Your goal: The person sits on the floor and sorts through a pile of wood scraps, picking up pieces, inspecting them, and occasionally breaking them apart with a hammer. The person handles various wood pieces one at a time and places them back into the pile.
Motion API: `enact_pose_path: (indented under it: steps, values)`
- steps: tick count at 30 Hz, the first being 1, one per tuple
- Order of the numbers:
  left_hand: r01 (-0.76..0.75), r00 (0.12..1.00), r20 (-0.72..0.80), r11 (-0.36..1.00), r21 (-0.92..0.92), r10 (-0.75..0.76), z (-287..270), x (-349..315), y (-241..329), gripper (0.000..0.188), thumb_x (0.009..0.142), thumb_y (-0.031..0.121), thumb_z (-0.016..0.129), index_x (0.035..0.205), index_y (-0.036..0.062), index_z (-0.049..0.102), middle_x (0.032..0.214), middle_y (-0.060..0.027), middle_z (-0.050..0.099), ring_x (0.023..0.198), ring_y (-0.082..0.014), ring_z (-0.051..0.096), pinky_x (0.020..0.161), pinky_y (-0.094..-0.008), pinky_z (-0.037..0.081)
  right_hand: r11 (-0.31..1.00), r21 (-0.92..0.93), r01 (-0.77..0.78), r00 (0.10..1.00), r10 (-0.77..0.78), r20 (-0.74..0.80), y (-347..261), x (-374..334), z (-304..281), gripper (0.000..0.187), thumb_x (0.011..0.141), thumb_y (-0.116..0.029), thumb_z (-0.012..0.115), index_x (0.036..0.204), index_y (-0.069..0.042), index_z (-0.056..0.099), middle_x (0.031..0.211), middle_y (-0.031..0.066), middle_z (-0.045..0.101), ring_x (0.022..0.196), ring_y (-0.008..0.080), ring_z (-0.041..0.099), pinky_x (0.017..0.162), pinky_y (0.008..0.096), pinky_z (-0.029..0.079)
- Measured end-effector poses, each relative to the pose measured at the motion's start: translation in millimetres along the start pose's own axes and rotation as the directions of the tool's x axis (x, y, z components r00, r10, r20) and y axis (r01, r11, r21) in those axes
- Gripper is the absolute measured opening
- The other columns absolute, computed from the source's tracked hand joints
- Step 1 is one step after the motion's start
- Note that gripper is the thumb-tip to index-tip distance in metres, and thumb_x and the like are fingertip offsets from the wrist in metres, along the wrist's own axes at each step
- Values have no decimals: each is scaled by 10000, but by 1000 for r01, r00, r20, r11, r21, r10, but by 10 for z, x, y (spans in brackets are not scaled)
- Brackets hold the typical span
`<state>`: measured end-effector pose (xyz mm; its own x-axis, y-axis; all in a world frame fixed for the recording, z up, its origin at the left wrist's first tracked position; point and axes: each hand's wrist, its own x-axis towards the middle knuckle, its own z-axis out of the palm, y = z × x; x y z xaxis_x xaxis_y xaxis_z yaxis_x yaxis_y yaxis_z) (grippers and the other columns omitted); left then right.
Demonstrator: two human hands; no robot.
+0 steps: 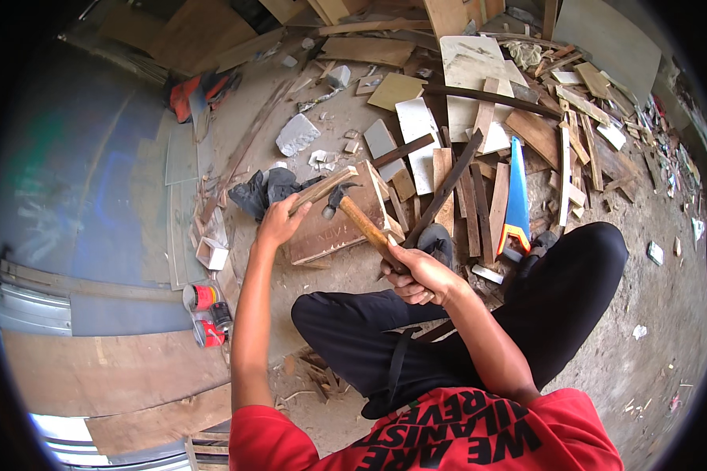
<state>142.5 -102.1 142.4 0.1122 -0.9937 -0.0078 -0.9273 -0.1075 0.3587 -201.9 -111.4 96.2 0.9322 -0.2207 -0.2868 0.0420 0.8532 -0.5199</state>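
My right hand [421, 275] is closed around the wooden handle of a claw hammer [363, 223]. Its dark metal head is up at the left, close to a narrow wooden strip [322, 189]. That strip is gripped at its near end by my left hand [279, 223], fingers closed along it. Below the hammer sits a brown wooden box-like piece [338, 235] with pale edges. Whether the strip touches or is fixed to this piece, I cannot tell. Just beyond my left hand lies a crumpled black plastic bag [263, 192].
A handsaw [517, 192] with a blue blade and orange handle lies near my right foot, among scattered boards and offcuts [479, 188]. White rubble [297, 135] lies farther off. Red-and-black cans [206, 314] stand at left, beside leaning sheets [102, 377]. My bent legs [565, 275] frame the near side.
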Motion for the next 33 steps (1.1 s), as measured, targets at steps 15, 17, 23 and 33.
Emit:
enact_pose_path:
  steps: [15,17,23,33]
  values:
    - [277,879,-367,952,-130,-306,1753,-132,239,518,952,502,511,900,-5,604,819,-309,646,849,-497,630,739,-551,485,937,-242,253,801,-343,-490,160,254,-244,471,1000,-559,420,807,-129,407,560,-52,293,400,73,265,358,256,231]
    - [341,859,-380,937,-77,-344,1807,-73,41,504,946,493,527,973,-8,581,858,-313,647,851,-504,625,745,-548,489,848,-473,239,706,-486,-516,154,322,-418,505,1002,-554,413,821,-84,456,574,0,375,455,125,372,429,304,317]
    - [429,853,-411,880,202,-321,1855,-113,-415,498,926,388,573,1288,54,507,1296,-219,515,1196,-402,494,995,-560,350,665,-745,58,581,-629,-516,99,401,-596,634,992,-559,398,868,35,583,684,191,584,680,318,590,681,429,461]
    - [-48,835,-551,993,-106,-19,2109,-190,398,243,867,144,629,1093,58,626,1154,-121,594,1095,-343,556,960,-436,417,799,-594,-90,539,-463,-704,229,395,-1047,655,993,-552,404,865,66,581,658,180,602,549,274,629,534,402,492]
